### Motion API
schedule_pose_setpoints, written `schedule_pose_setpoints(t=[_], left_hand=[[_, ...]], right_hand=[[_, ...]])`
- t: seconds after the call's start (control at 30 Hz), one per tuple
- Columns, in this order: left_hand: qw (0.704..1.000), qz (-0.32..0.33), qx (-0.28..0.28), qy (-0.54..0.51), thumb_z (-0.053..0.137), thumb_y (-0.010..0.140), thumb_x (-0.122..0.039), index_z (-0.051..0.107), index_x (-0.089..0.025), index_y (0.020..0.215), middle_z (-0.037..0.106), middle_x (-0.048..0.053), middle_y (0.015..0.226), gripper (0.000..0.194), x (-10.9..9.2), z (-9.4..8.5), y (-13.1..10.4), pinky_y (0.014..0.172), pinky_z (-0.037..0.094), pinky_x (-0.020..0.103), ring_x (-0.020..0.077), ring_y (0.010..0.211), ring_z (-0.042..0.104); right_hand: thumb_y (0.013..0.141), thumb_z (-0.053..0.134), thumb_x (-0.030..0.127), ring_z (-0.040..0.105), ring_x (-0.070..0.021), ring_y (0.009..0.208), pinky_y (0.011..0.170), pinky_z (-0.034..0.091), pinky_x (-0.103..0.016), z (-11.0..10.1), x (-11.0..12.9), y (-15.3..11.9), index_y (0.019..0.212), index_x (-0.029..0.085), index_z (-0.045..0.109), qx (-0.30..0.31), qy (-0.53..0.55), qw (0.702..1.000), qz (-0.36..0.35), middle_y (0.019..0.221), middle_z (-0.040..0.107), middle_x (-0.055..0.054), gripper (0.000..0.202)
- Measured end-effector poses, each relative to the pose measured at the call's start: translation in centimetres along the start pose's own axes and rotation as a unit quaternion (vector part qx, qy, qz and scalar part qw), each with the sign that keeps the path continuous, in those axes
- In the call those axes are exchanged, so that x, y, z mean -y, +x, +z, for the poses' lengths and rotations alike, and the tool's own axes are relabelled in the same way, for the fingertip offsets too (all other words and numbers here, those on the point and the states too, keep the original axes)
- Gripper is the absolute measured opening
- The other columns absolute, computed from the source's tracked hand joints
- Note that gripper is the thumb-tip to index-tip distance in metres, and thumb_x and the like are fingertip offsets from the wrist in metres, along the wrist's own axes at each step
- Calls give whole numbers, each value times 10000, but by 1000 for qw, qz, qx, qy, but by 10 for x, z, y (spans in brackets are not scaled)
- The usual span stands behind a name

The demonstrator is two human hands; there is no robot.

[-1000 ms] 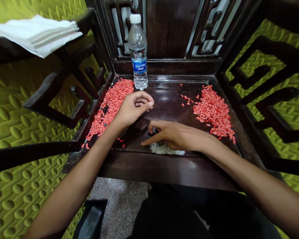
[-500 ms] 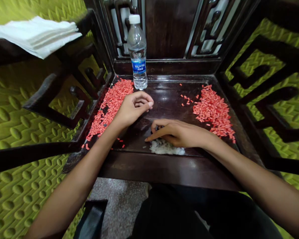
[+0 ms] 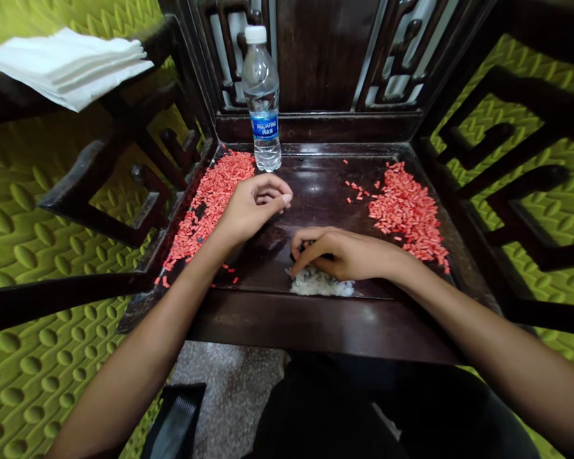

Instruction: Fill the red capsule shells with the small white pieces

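Note:
My left hand (image 3: 259, 203) hovers over the dark wooden seat (image 3: 316, 185), thumb and index finger pressed together; whatever may be between the fingertips is too small to make out. My right hand (image 3: 337, 252) is bent down over a small heap of whitish translucent pieces (image 3: 323, 285) near the seat's front edge. Its fingers curl inward, and the index fingertip touches the left side of the heap. Part of the heap lies hidden under that hand. Left of my left hand spreads a pile of small red tube-like pieces (image 3: 215, 191).
Another pile of red pieces (image 3: 409, 210) lies at the right, with several strays around it. A water bottle (image 3: 266, 95) stands upright at the back left. Folded white napkins (image 3: 71, 67) rest on the left armrest. Carved armrests (image 3: 511, 185) flank both sides.
My right index finger has drawn in from stretched out to bent, its tip now at the heap's left edge. My left hand keeps nearly the same pose.

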State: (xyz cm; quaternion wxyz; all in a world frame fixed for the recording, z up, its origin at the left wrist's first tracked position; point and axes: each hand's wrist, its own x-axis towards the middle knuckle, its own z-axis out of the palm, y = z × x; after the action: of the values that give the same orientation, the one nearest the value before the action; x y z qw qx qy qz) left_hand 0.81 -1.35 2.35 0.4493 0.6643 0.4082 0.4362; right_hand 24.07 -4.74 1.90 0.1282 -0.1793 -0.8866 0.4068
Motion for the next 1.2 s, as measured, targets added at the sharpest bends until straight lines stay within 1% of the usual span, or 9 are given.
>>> schedule_pose_setpoints(t=[0.13,0.27,0.43,0.53,0.63,0.7,0.8,0.97,1.2], left_hand=[[1000,-2,-1,-5,809,834,-262,709,-176,882,705,21,815,140,-1,0,0,703,555,248,129,735,669],[1000,-4,-4,2,810,835,-280,711,-183,878,716,29,820,146,-1,0,0,695,562,256,142,748,678],[1000,-4,-3,-2,823,819,-287,712,-181,873,716,29,815,163,0,0,0,687,557,251,142,744,681],[1000,-10,-4,-1,828,816,-298,713,-180,875,715,27,814,175,0,1,0,685,552,249,144,750,686],[1000,-13,-1,1,820,819,-294,713,-179,878,714,25,814,168,-1,1,-1,689,547,250,140,747,683],[1000,-11,1,1,816,821,-289,710,-179,879,715,26,816,163,-1,2,-1,692,546,254,139,745,679],[1000,-11,-1,2,818,818,-292,708,-186,877,717,28,820,164,0,2,-1,693,548,263,147,753,681],[1000,-9,0,-3,819,820,-290,709,-186,872,713,26,825,161,0,1,0,704,546,266,143,753,678],[1000,-16,1,-24,868,788,-339,718,-187,880,736,38,834,232,1,0,0,652,526,252,153,750,689]], right_hand=[[1011,717,156,648,-201,1030,926,493,-326,1,2,1,1128,178,790,20,-10,1000,17,1094,688,-62,140],[1038,704,198,611,-211,1024,898,456,-329,4,3,2,1045,190,747,31,-50,998,19,1056,668,-55,45],[1059,634,130,597,-200,1003,898,430,-317,4,1,2,991,177,704,23,-37,999,7,1023,662,-48,109],[1031,717,187,598,-205,1008,888,421,-310,3,3,1,1011,183,718,36,-35,999,13,1031,674,-44,21],[978,808,222,599,-211,1024,873,413,-302,4,7,2,1028,197,748,57,-62,996,24,1056,686,-42,82],[984,791,185,604,-206,1025,880,415,-301,4,10,3,992,199,757,67,-67,995,24,1060,697,-43,38],[1014,719,134,613,-205,1022,899,430,-311,4,12,3,941,196,751,70,-58,996,23,1046,699,-47,101],[1051,633,141,631,-200,1005,918,466,-320,2,9,3,955,174,708,39,15,999,9,1004,699,-50,125],[995,696,201,641,-155,781,762,475,-283,-1,8,7,865,173,707,-32,103,993,53,838,732,-6,134]])
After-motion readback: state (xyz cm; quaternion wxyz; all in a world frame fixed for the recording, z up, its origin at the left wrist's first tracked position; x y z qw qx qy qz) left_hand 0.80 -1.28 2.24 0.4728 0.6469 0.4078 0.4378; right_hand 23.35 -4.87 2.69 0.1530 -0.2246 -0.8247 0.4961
